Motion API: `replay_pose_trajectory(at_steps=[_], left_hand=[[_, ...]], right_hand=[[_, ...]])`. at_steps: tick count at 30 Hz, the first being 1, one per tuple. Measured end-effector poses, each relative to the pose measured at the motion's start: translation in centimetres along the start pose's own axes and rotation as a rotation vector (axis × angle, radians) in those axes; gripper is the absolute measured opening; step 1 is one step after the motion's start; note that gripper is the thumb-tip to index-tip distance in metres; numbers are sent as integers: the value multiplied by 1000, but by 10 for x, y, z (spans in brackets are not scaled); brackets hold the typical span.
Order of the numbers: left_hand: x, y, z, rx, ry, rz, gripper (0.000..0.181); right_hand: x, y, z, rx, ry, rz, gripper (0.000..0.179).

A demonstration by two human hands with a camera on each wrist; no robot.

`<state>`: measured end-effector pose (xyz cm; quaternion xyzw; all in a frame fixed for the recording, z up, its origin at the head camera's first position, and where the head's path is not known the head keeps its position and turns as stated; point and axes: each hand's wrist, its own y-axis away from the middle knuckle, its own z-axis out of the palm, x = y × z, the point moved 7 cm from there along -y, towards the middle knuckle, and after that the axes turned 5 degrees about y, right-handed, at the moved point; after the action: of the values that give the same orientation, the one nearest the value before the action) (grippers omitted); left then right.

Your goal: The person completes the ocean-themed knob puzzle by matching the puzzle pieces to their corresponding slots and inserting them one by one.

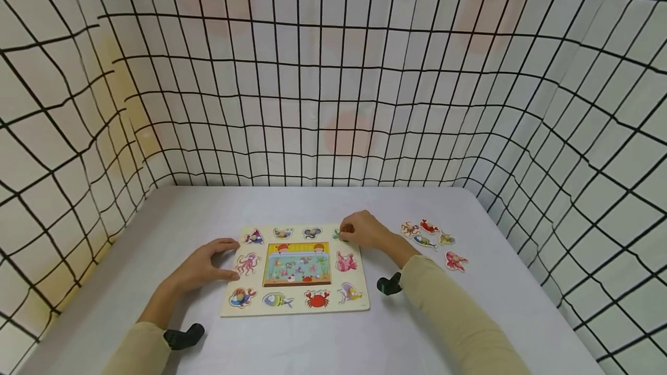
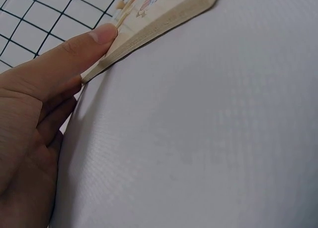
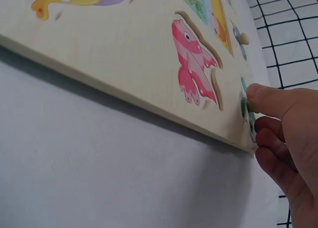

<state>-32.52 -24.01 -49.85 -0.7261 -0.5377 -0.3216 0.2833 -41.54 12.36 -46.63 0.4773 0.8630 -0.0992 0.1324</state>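
Note:
A wooden puzzle board (image 1: 239, 305) lies flat on the table, sea animals around its edge and an aquarium picture in the middle. My left hand (image 1: 203, 265) rests at the board's left side, its thumb (image 2: 104, 34) and fingers touching the edge. At the far right corner, my right hand (image 1: 367, 230) pinches a green puzzle piece (image 3: 244, 106) over its place on the board. The fingers partly cover that piece, so its animal cannot be made out. Close to this hand is the pink fish picture (image 3: 194, 64), set in a recess.
Right of the board lie several loose puzzle pieces: a red crab (image 1: 429, 225), a striped fish (image 1: 424, 241) and a pink one (image 1: 455, 261) among them. White walls with black netting (image 1: 333, 97) enclose the table (image 1: 292, 346) at the back and sides.

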Motion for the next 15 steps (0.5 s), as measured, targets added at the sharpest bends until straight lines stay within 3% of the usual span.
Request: replay_pose_trajectory(at_steps=[15], left_hand=[[-2,0,1,-1,-11,-18,81]], right_hand=[[14,20,-24,-11,48,-63,19]])
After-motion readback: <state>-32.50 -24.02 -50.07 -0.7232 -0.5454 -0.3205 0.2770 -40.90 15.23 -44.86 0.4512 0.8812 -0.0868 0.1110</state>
